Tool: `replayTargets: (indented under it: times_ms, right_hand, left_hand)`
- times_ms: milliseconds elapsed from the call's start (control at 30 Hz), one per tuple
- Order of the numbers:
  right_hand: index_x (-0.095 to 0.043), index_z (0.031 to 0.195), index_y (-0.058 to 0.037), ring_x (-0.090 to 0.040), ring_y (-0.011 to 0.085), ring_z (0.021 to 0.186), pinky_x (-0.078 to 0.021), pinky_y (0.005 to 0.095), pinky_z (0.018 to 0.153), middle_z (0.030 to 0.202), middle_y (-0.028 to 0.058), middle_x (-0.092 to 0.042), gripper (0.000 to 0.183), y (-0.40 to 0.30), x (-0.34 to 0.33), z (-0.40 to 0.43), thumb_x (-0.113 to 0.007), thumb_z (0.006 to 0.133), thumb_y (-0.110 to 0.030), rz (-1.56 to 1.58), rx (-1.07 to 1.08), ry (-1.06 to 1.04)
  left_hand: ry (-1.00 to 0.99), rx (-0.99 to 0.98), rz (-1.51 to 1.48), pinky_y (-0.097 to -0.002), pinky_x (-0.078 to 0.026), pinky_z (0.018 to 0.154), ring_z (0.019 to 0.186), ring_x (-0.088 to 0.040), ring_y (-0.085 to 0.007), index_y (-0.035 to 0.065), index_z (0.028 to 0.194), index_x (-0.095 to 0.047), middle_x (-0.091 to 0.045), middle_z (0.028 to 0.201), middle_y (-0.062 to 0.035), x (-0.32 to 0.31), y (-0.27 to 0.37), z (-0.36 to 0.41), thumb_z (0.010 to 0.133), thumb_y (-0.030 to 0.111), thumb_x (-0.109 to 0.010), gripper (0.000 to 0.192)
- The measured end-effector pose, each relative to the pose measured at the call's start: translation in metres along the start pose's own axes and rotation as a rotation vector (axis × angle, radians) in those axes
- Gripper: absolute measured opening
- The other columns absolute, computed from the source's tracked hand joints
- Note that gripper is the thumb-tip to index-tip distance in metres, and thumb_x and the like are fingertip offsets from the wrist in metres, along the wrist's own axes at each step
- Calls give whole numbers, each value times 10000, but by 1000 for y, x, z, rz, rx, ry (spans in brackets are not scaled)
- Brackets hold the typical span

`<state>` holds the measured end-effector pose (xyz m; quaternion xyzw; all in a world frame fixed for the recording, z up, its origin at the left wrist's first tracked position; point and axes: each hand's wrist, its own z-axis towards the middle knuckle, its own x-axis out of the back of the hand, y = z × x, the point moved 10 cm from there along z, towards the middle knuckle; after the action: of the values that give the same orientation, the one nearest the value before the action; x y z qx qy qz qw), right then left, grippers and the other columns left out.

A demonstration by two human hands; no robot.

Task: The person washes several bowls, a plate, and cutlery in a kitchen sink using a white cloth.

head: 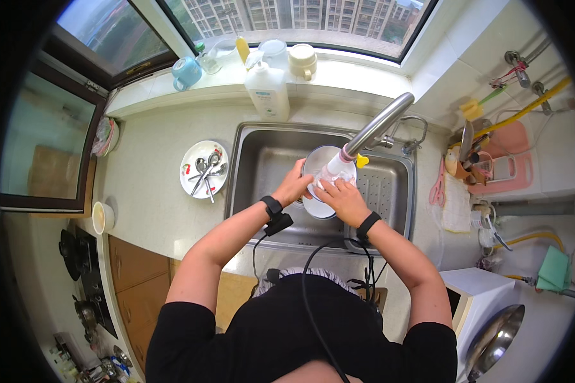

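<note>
My left hand (294, 184) grips the left rim of a white bowl (320, 158) with a dark edge, held over the stainless steel sink (273, 153). Inside that bowl, my right hand (342, 196) presses with spread fingers, and something pale, perhaps a cloth or running water, shows around its fingertips. The faucet (381, 122) reaches in from the upper right, its white nozzle (336, 165) directly above the bowl. Below the held bowl, a second white bowl (318, 209) is partly covered by it and by my right hand.
Left of the sink, a plate (191, 155) carries several metal spoons (201, 165). A large pump bottle (268, 93) stands behind the sink, near a blue mug (187, 73) and a cream mug (303, 61) on the sill. Pink scissors (438, 184) lie at right. Black cables hang before me.
</note>
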<state>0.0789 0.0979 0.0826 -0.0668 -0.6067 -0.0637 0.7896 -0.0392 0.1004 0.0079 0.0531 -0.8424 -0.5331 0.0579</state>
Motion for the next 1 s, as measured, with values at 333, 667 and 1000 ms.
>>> replayTargets:
  times_ms: [333,667,1000]
  right_hand:
    - [-585,1167,-90,-620,263,981,-464,393,894,1078,74,-642,380,0,-3,20,-580,791,-148,24,-166,30]
    - [-567,1175,-181,-558,251,1047,-491,374,830,1245,31,-547,351,0,-6,0,-552,824,-181,5,19,-5]
    - [-618,1022,-60,-653,291,808,-505,392,713,888,109,-658,259,5,-8,27,-603,769,-113,148,-213,-29]
  left_hand:
    - [187,-24,-333,-362,-590,657,1014,-600,-243,77,1413,-279,-535,1213,-158,-6,-24,10,844,124,-558,635]
    - [-7,108,-33,-298,-501,757,907,-557,-171,26,1299,-444,-571,1056,-90,10,-31,21,812,138,-513,504]
    - [136,-117,-272,-339,-599,629,1018,-617,-251,70,1462,-233,-530,1236,-172,-4,-12,-2,882,287,-609,725]
